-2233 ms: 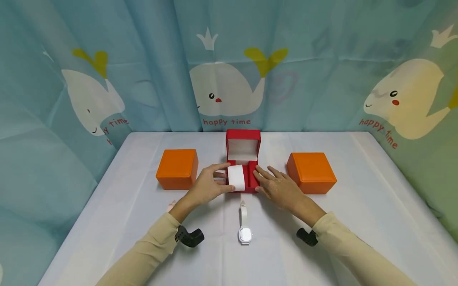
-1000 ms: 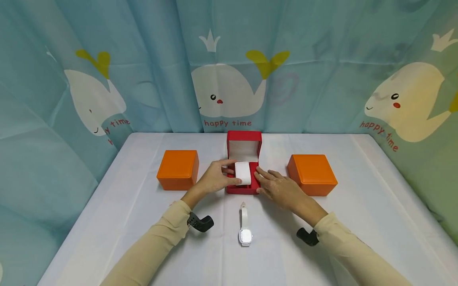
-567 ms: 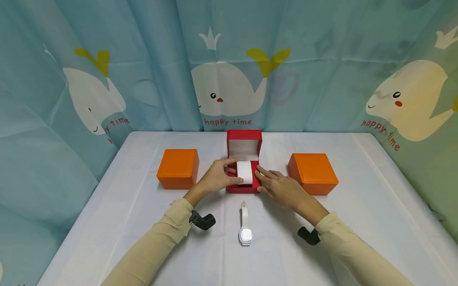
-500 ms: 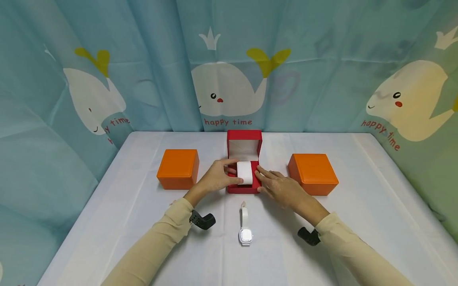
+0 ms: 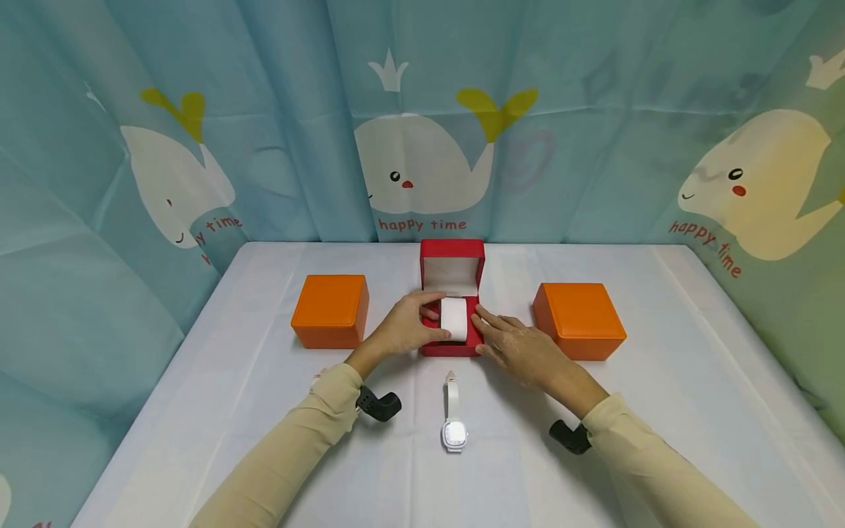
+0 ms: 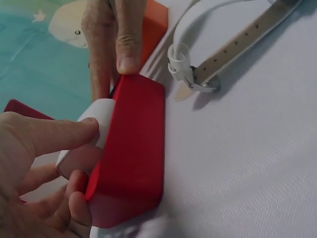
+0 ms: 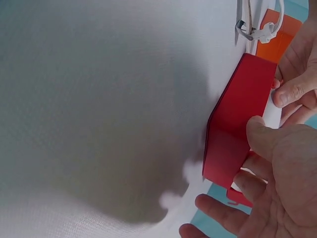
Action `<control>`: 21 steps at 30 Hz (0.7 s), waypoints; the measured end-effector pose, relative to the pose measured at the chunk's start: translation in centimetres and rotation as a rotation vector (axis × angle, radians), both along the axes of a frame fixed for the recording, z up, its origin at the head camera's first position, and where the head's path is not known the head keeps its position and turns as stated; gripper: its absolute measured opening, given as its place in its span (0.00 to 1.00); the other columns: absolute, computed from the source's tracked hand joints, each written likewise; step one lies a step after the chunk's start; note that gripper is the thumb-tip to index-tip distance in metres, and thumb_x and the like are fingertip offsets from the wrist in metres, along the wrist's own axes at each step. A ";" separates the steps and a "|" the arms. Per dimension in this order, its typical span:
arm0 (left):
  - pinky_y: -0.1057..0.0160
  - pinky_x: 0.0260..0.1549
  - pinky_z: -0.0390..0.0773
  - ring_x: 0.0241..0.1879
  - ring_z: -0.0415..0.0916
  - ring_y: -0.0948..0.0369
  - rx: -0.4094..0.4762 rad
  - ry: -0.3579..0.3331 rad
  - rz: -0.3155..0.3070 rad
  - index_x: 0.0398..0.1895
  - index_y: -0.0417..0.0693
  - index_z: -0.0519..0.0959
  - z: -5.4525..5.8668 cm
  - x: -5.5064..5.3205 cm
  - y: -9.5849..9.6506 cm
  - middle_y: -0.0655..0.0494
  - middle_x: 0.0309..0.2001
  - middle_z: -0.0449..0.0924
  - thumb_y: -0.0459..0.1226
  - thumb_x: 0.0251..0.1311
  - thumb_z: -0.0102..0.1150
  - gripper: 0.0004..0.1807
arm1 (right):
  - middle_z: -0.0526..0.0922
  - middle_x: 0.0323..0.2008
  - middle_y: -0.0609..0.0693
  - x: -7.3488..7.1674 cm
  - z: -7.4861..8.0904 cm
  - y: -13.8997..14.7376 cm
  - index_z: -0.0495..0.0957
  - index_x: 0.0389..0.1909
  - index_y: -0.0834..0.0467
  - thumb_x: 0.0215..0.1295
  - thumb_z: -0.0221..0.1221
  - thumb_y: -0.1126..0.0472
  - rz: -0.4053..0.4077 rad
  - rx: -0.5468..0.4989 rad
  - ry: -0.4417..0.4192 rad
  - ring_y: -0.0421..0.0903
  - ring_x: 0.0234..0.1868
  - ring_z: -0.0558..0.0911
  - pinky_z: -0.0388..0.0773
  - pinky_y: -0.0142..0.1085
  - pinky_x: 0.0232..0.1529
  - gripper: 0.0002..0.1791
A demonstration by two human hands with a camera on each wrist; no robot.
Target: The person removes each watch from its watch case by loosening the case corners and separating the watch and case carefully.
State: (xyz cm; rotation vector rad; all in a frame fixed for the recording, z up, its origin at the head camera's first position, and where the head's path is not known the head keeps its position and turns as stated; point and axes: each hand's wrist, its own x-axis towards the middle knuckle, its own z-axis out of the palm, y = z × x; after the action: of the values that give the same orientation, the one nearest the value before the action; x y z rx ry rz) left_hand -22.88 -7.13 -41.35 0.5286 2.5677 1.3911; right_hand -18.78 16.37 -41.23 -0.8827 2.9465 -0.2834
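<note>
The red watch box [image 5: 452, 351] stands with its lid up at the back middle of the table. Between the thumb and fingers of my left hand [image 5: 408, 324] is a white cushion [image 5: 454, 320], pinched at its ends and partly inside the box. My right hand [image 5: 518, 352] rests against the box's right side; its thumb [image 7: 260, 131] presses the front rim and the outer fingers stretch out loosely. In front of the box lies a white-strapped watch [image 5: 454, 434]. Its buckle [image 6: 181, 64] shows in the left wrist view.
One closed orange box [image 5: 328, 308] sits to the left and another orange box [image 5: 581, 317] to the right. A pale strap tip [image 5: 318, 375] peeks out by the left sleeve. Behind the white table hangs a blue whale-print curtain [image 5: 561, 183].
My left hand has carried the cushion rightward from the box's left side, lower into the box's middle. It has hardly moved in the last half second. The right hand stays in place.
</note>
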 end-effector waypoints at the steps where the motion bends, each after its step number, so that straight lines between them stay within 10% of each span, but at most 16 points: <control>1: 0.63 0.48 0.81 0.50 0.79 0.52 -0.009 0.012 -0.003 0.67 0.35 0.73 -0.1 0.0 0.1 0.42 0.61 0.73 0.31 0.54 0.77 0.37 | 0.60 0.77 0.55 0.0 0.0 0.0 0.65 0.75 0.61 0.75 0.58 0.50 -0.003 -0.002 -0.003 0.61 0.69 0.70 0.76 0.55 0.57 0.34; 21: 0.61 0.54 0.75 0.52 0.73 0.55 -0.133 0.121 -0.041 0.66 0.32 0.75 -0.4 0.7 0.3 0.46 0.62 0.67 0.32 0.60 0.72 0.30 | 0.58 0.77 0.56 0.1 -0.2 -0.2 0.63 0.76 0.61 0.74 0.59 0.49 -0.008 -0.038 -0.029 0.62 0.67 0.72 0.76 0.56 0.56 0.35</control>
State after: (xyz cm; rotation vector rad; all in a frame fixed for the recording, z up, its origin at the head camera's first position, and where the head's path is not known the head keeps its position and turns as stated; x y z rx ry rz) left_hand -22.21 -6.86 -41.79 0.6584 2.7035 1.1991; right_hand -18.66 16.21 -41.48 -0.8633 2.9288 -0.3509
